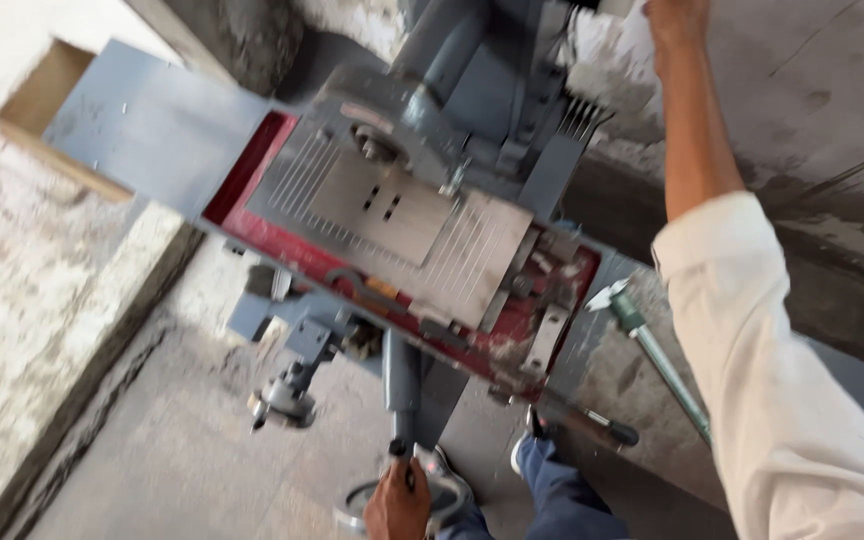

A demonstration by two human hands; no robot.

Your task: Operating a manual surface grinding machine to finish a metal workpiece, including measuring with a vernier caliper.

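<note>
One grey machine (pixel 402 210) with a red bed fills the middle, its long axis slanting from upper left to lower right. Below its near edge the left hand (pixel 398 503) grips one handwheel (pixel 430 492), fingers closed. The right hand (pixel 674 20) (grip cannot be told) reaches past the far edge. One wrench (pixel 652 350) leans beside the right corner.

Floor (pixel 182 450): bare grey concrete, dusty and unevenly stained. Left wall (pixel 22 270): rough whitewashed masonry with flaking plaster, containing a shallow rectangular recess (pixel 37 95) with a tan interior. Upper right wall (pixel 812 110): grey cement, streaked with dark marks, possibly oil; motion blur limits detail. Illumination: diffuse daylight.
</note>
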